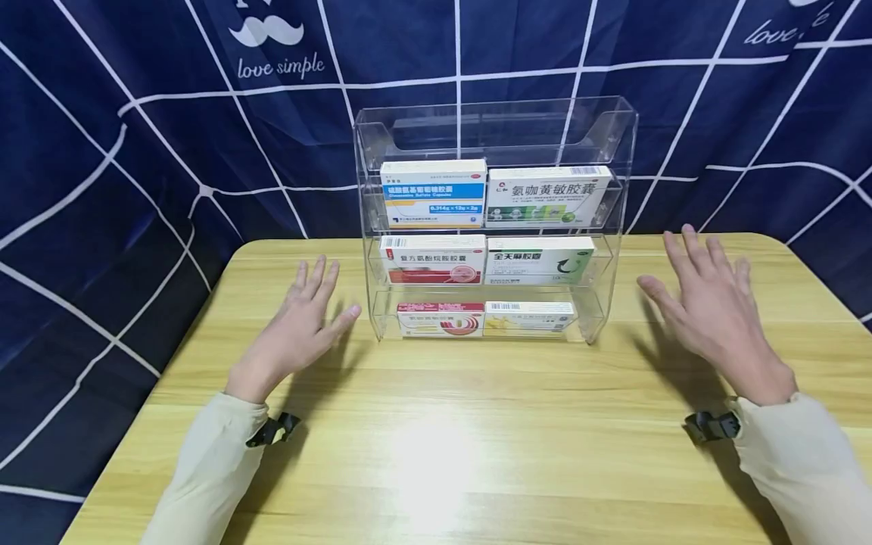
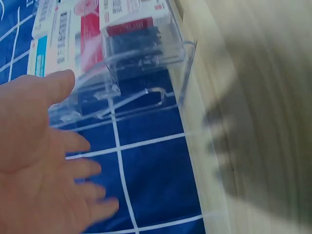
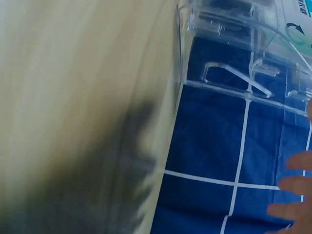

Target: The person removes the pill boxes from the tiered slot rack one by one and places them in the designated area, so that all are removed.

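Observation:
A clear acrylic tiered rack [image 1: 497,125] stands at the back of the table and holds medicine boxes in three rows of two. On the top tier are a blue and white box [image 1: 434,194] and a white and green box [image 1: 547,198]. Below sit a red and white box [image 1: 432,261] and a green and white box [image 1: 540,261]. The lowest pair is a magenta-topped box [image 1: 441,320] and a white and yellow box [image 1: 527,319]. My left hand [image 1: 293,329] hovers left of the rack, fingers spread. To its right, my right hand [image 1: 715,318] is likewise spread, touching nothing.
The light wooden table [image 1: 545,439] carries the rack. Behind it and at the sides hangs a dark blue cloth [image 1: 286,144] with white grid lines. Black straps [image 1: 711,426] sit on both wrists.

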`<state>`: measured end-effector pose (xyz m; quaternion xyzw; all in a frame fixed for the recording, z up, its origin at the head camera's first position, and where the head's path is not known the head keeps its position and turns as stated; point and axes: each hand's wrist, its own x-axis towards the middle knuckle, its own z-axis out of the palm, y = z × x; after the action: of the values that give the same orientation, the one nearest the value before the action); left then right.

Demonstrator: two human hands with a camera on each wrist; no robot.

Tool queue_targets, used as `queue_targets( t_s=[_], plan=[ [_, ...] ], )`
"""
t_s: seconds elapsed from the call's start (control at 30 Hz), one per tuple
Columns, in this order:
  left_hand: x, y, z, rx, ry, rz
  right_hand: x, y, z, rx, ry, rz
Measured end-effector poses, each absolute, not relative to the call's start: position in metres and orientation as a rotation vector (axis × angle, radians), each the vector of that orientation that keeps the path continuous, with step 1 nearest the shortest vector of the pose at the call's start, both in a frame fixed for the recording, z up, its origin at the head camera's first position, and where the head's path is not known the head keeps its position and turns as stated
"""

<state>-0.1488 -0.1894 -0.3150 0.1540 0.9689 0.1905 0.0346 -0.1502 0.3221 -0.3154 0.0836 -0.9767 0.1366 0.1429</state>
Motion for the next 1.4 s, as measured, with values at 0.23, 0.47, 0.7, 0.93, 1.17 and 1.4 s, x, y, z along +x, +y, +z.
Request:
queue_targets(
  t_s=[0.23,0.47,0.7,0.93,1.17,1.4],
  plan=[
    [-0.133,-0.177,-0.311,0.677,3.016,0.589,-0.143,0.308,-0.310,0.367,-2.503,0.582],
    [-0.115,-0.157,-0.315,0.887,3.078,0.470,-0.133,0.275,-0.294,0.529,-2.176,0.599],
    [-0.108,-0.142,-0.325,1.101,3.082,0.333,-0.132,0.248,-0.292,0.725,-2.126,0.597],
    [-0.105,-0.136,-0.329,1.159,3.078,0.284,-0.131,0.230,-0.303,0.776,-2.261,0.624],
    [-0.105,-0.134,-0.333,1.094,3.094,0.261,-0.134,0.223,-0.313,0.794,-2.404,0.582],
    [-0.103,-0.136,-0.335,1.052,3.083,0.267,-0.140,0.222,-0.320,0.817,-2.429,0.565]
  ],
)
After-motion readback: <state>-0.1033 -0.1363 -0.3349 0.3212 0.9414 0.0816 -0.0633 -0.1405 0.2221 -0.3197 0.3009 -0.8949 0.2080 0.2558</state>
